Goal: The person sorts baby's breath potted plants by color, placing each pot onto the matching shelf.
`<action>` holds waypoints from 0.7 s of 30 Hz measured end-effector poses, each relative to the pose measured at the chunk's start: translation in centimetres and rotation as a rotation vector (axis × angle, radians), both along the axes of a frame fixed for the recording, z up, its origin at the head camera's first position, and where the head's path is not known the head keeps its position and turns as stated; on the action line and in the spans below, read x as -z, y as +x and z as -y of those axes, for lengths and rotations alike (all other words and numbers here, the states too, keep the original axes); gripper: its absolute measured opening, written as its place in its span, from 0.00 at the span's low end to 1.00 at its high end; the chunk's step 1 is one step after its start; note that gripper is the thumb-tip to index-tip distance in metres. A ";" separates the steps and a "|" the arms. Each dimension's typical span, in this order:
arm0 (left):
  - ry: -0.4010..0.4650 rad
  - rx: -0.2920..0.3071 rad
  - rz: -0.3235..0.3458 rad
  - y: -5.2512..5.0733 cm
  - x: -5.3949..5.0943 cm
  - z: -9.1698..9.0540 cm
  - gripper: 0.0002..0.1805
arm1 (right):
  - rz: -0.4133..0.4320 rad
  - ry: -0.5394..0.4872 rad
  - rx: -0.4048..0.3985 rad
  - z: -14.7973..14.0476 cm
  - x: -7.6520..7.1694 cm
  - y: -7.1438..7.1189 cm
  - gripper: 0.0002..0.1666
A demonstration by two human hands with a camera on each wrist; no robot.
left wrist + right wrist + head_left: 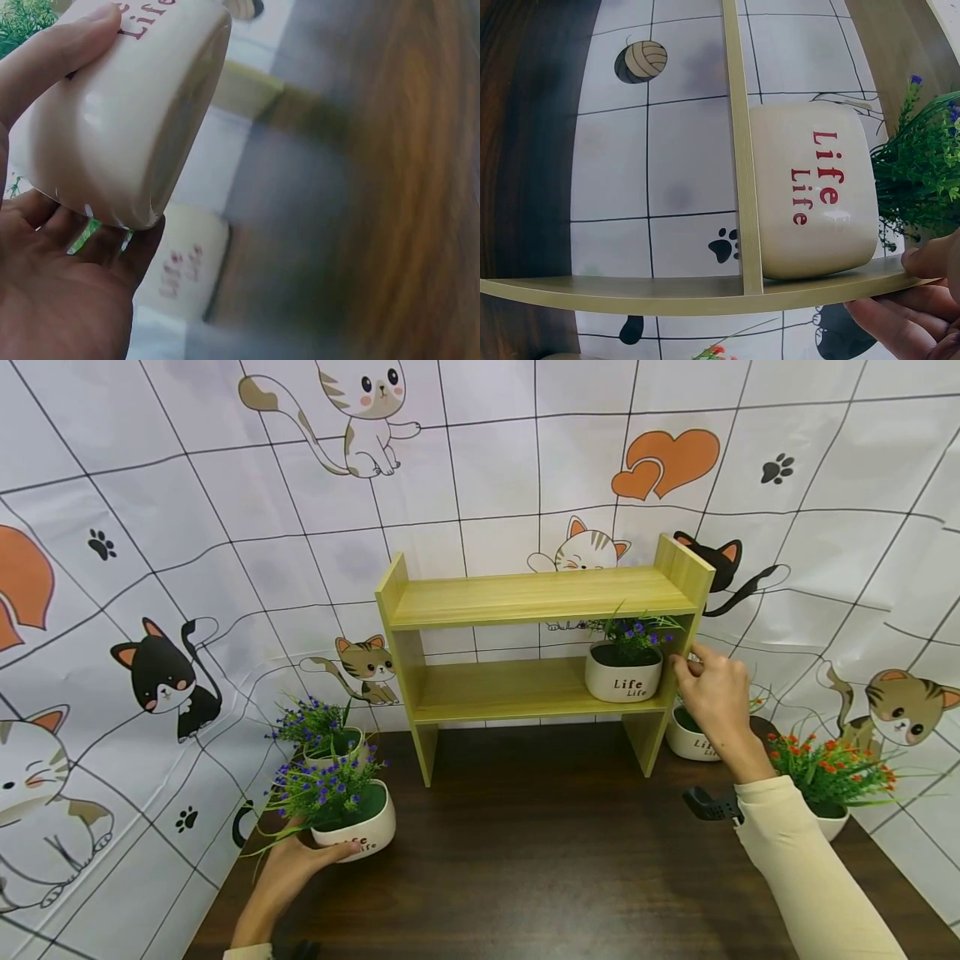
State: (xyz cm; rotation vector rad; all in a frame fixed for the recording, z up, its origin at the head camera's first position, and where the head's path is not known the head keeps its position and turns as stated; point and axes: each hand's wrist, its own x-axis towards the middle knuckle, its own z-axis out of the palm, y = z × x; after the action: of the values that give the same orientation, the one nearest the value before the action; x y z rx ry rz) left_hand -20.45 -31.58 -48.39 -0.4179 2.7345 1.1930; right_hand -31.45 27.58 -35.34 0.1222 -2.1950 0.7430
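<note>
In the head view my left hand [288, 864] grips a white "Life" flowerpot [367, 827] with purple flowers, thumb across its front. The left wrist view shows this pot [112, 127] tilted and raised off the table, fingers around its side. My right hand [712, 693] pinches the right side panel of a wooden shelf [510, 689]. Thumb inside and fingers [900, 326] outside, as the right wrist view shows. Another purple-flowered pot [624, 677] stands on the middle board at its right end, close to that panel.
One more purple-flowered pot [330, 745] stands behind the held one. Right of the shelf are a white pot [693, 735], partly hidden by my right hand, and an orange-flowered plant [828, 772]. All stand on a dark wooden table [525, 860] against a cat-patterned wall [495, 468].
</note>
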 end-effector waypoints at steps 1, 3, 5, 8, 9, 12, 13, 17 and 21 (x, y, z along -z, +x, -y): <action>0.011 0.005 -0.012 0.0 -0.3 -0.5 0.75 | -0.002 0.002 0.002 0.0 0.0 0.0 0.15; 0.034 0.013 -0.045 -0.1 -0.8 -1.4 0.74 | -0.007 0.005 0.003 0.0 0.0 0.0 0.15; 0.051 0.024 -0.079 -0.2 -1.2 -2.4 0.71 | -0.011 0.006 0.003 0.0 0.0 0.0 0.15; 0.095 0.056 -0.150 -0.5 -1.8 -3.9 0.64 | -0.011 0.007 0.004 0.0 0.0 0.0 0.15; 0.122 0.070 -0.167 -0.6 -1.9 -4.4 0.62 | -0.010 0.006 0.004 0.0 0.0 0.0 0.15; 0.190 0.108 -0.224 -1.1 -2.4 -6.0 0.56 | -0.009 0.005 0.003 0.0 0.0 0.0 0.16; 0.210 0.121 -0.239 -1.3 -2.5 -6.5 0.54 | -0.009 0.005 0.002 0.0 0.0 0.0 0.16; 0.275 0.185 -0.300 -2.1 -3.0 -8.3 0.46 | -0.009 0.005 0.000 0.0 0.1 0.0 0.16; 0.357 0.270 -0.339 -3.0 -3.4 -10.0 0.41 | -0.006 0.007 0.004 0.0 0.0 0.0 0.16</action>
State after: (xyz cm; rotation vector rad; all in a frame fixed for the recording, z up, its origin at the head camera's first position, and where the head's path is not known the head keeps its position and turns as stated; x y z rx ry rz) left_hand -23.47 -21.61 -44.98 0.2064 2.6292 1.7536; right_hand -31.40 27.58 -35.37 0.1232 -2.1911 0.7321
